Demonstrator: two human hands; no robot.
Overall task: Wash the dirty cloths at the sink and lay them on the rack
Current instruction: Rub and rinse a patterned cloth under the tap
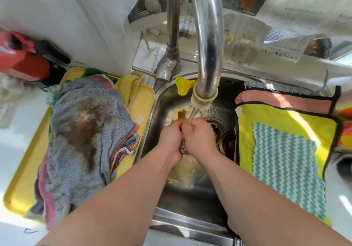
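Note:
Over the steel sink (163,101), my left hand (170,141) and my right hand (200,138) grip a small wet stained cloth (183,146) between them, under water running from the tap (206,55). Most of that cloth is hidden by my fingers; a brown tip (181,114) pokes out above them. A pile of dirty cloths, topped by a grey one with a big brown stain (83,131), lies on a yellow tray (21,194) to the left. On the rack at the right lie a yellow cloth (285,116), a pink cloth (282,101) and a teal-and-white knitted cloth (285,165).
The sink drain (217,126) is just right of my hands. A yellow plastic piece (183,85) sits at the sink's back rim. A red container (21,59) stands at the far left. Newspaper sheets (243,36) hang behind the tap.

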